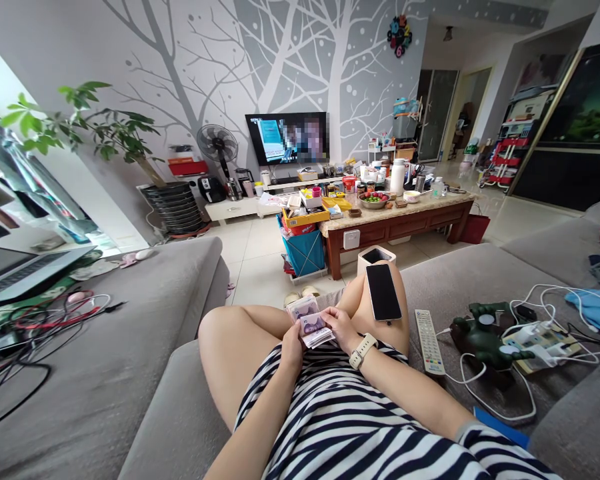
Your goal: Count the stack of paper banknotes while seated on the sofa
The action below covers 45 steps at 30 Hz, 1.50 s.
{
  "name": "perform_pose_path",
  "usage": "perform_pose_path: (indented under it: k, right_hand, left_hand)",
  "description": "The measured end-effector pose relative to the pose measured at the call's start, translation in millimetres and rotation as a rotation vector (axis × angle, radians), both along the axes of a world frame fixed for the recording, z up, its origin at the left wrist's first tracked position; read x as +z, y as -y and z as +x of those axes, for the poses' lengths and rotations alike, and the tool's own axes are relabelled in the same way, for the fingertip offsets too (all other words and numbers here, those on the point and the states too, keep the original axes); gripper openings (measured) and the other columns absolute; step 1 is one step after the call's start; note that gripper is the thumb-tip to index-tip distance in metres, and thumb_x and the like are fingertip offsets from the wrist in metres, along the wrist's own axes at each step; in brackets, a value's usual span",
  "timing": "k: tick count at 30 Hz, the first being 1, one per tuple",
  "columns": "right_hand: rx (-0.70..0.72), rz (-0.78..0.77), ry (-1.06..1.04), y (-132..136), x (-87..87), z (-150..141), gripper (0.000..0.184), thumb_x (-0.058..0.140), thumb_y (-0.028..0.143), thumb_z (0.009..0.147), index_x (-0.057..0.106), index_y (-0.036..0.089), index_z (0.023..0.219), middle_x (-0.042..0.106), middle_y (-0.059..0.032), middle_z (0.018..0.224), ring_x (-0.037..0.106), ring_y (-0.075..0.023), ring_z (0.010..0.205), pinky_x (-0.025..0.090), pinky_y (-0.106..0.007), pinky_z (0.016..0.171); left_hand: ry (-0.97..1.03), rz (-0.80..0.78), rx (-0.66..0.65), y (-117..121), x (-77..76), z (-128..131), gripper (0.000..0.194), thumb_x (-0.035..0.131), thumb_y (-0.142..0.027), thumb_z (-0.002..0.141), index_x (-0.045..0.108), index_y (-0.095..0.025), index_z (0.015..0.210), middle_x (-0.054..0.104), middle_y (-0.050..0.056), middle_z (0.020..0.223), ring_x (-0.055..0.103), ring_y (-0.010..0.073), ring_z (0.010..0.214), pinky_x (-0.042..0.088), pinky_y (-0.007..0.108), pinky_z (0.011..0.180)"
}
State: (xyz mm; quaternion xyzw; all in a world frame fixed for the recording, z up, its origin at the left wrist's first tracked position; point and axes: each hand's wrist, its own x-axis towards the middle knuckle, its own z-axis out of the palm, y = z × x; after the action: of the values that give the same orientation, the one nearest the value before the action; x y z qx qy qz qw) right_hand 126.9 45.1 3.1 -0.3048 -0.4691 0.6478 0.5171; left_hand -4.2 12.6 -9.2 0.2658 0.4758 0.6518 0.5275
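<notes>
- Head view, looking down a striped lap on a grey sofa (pixel 130 373): both hands meet over the lap around a small stack of banknotes (pixel 310 323), so most of the stack's lower edge is covered by fingers, and the print on the notes is too small to read.
- Left hand (pixel 293 347) shows only its back; its fingertips are hidden behind the notes. It is closed on the stack's near left side, wrist bent slightly inward, forearm running up from the bottom edge of the frame.
- Right hand (pixel 341 329), with a pale watch (pixel 363 350) on the wrist, is closed on the right end of the notes, thumb on top, fingers curled beneath and out of sight.
- The notes lie fanned a little, tilted up toward the knees, held above the lap between the two thighs.
- A dark phone (pixel 383 292) rests face up on the right thigh, just beside the right hand.
- A white remote (pixel 429 341) lies on the sofa cushion near the right forearm.
- The television (pixel 287 138) screen across the room is blurred, and the clutter on the coffee table (pixel 405 223) is hard to tell apart.
</notes>
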Motion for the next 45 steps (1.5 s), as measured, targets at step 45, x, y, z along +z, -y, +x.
perform_pose_path:
  k: [45]
  right_hand:
    - [0.054, -0.075, -0.126, 2, 2.7, -1, 0.027, 0.069, 0.039, 0.066, 0.051, 0.020, 0.063, 0.042, 0.0066, 0.052, 0.034, -0.0093, 0.047, 0.028, -0.023, 0.048]
  left_hand:
    - [0.023, -0.024, 0.028, 4, 12.7, 6, 0.022, 0.051, -0.031, 0.080, 0.066, -0.014, 0.078, 0.072, 0.008, 0.068, 0.069, 0.0252, 0.079, 0.054, 0.037, 0.074]
